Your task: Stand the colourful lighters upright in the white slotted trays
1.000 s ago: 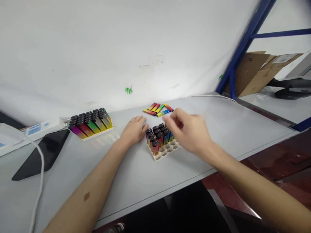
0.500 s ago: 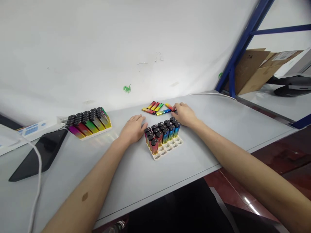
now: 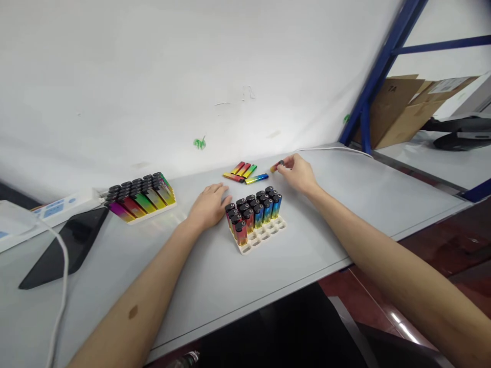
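Observation:
My right hand (image 3: 298, 173) pinches a red-and-yellow lighter (image 3: 274, 167) by its black-capped end, at the back of the table. Just left of it several loose lighters lie on their sides, among them a blue-and-yellow lighter (image 3: 256, 179) and a red-and-yellow one (image 3: 233, 177). My left hand (image 3: 209, 205) rests on the table with its fingers stretched out, beside a white holder (image 3: 264, 236). Several lighters (image 3: 258, 215) stand upright in that holder, black caps up; its front row has bare slots.
On the left, a second holder (image 3: 153, 212) is packed with lighters. A dark tablet (image 3: 67, 245), a white power strip (image 3: 61, 209) and a white cable (image 3: 63, 276) lie at the far left. Behind stands a white wall (image 3: 161, 76); a blue metal frame (image 3: 368, 97) rises at right.
My right hand has lifted the red-and-yellow lighter away from the loose group, moving slightly up and right. My left hand stays in place.

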Demonstrator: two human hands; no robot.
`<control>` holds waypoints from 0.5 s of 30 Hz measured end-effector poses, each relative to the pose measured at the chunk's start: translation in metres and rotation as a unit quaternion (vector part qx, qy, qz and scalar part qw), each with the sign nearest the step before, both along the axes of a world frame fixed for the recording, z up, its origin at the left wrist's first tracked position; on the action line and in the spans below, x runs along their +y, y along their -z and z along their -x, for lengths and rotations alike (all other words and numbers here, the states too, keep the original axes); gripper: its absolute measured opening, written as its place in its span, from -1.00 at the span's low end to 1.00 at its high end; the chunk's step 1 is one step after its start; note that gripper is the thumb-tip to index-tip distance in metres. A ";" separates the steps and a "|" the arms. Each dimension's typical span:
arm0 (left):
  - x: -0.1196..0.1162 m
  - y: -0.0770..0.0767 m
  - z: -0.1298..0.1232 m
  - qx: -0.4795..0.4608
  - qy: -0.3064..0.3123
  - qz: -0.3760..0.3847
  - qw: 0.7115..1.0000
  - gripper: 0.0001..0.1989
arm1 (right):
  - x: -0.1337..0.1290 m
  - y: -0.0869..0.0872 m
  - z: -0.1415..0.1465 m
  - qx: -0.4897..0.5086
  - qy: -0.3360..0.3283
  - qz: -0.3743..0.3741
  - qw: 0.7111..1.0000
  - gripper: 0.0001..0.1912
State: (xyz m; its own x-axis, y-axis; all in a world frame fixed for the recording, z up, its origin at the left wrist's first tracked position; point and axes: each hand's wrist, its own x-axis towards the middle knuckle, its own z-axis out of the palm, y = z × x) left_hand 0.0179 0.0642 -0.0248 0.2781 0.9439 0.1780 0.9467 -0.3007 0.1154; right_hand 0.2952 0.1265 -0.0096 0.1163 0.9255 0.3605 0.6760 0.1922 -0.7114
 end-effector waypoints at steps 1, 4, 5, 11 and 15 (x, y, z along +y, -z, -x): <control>0.000 0.000 0.000 0.000 0.001 0.001 1.000 -0.49 | -0.001 -0.002 0.000 0.047 -0.016 -0.009 0.999 -0.78; 0.001 -0.001 0.001 0.006 -0.002 0.007 1.000 -0.47 | -0.005 -0.003 0.003 0.162 -0.068 -0.011 0.984 -0.76; 0.001 -0.001 0.001 0.007 -0.003 0.008 1.000 -0.47 | -0.007 -0.002 0.006 0.180 -0.079 -0.005 0.980 -0.74; -0.002 -0.004 -0.001 0.003 -0.004 0.012 1.000 -0.46 | -0.011 0.003 0.015 0.134 -0.087 0.050 0.986 -0.59; -0.003 -0.007 -0.003 -0.002 -0.004 0.016 1.000 -0.43 | -0.015 0.003 0.015 0.130 -0.123 0.070 0.981 -0.58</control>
State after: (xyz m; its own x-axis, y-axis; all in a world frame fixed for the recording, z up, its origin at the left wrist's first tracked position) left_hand 0.0207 0.0609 -0.0177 0.2697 0.9513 0.1493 0.9485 -0.2892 0.1295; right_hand 0.2800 0.1113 -0.0127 -0.0452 0.9754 0.2160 0.4127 0.2151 -0.8851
